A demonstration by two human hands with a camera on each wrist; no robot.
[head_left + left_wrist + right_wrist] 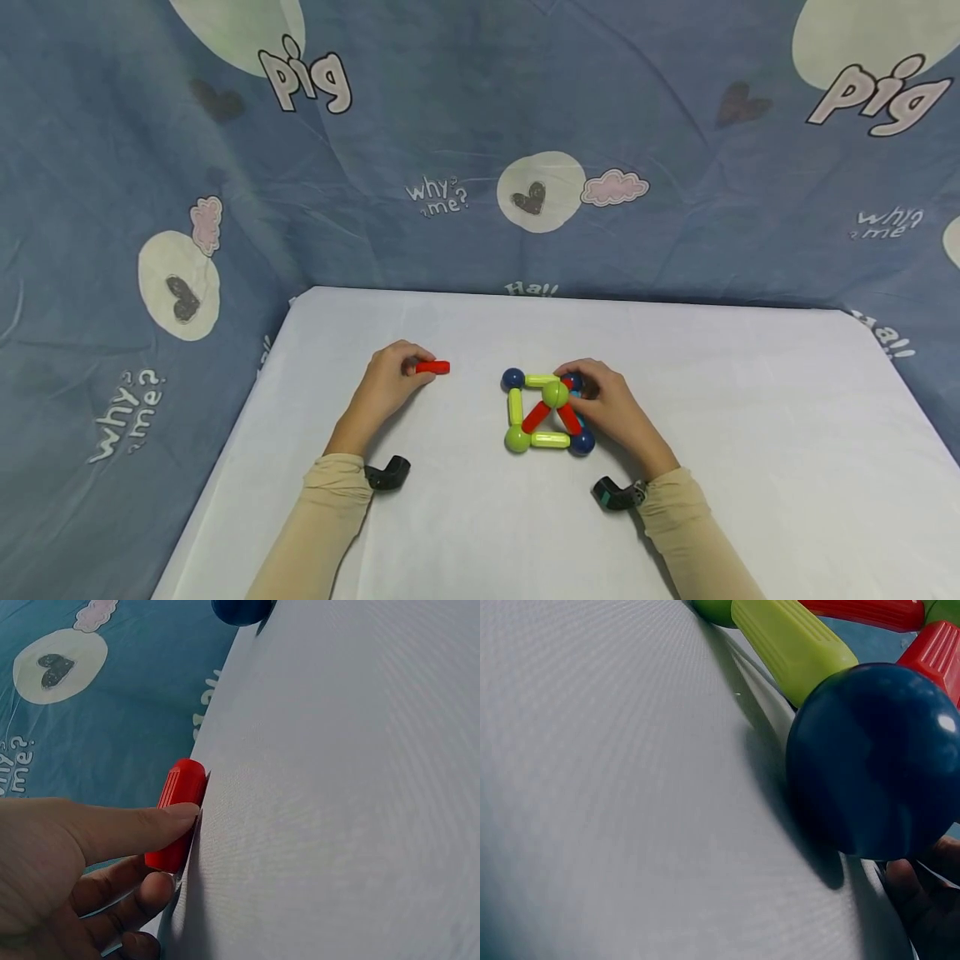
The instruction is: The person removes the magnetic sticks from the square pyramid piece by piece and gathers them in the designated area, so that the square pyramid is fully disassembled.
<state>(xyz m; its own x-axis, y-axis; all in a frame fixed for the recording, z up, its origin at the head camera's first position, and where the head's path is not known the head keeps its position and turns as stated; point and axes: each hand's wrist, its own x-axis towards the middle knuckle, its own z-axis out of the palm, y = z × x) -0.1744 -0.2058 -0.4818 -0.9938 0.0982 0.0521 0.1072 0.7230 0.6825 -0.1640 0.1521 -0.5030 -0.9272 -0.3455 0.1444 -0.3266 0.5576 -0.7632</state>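
Observation:
In the head view my left hand [389,382] pinches a red magnetic rod [432,367] close to the white tabletop. Up close in the left wrist view, the thumb presses across the red rod [180,789], with fingers behind it. To the right stands a magnetic ball-and-rod structure: a square of yellow-green rods [551,439] with blue balls [513,379] and a green ball [517,438] at corners. Red rods [536,417] slope up to a raised green ball [555,394]. My right hand [609,403] grips its back right corner, partly hiding a blue ball and a light blue rod.
The white tabletop [450,517] meets a blue printed cloth [420,250] at its back and left edges. Black wrist cameras [388,473] sit on both wrists. A large blue ball [874,761] fills much of the right wrist view.

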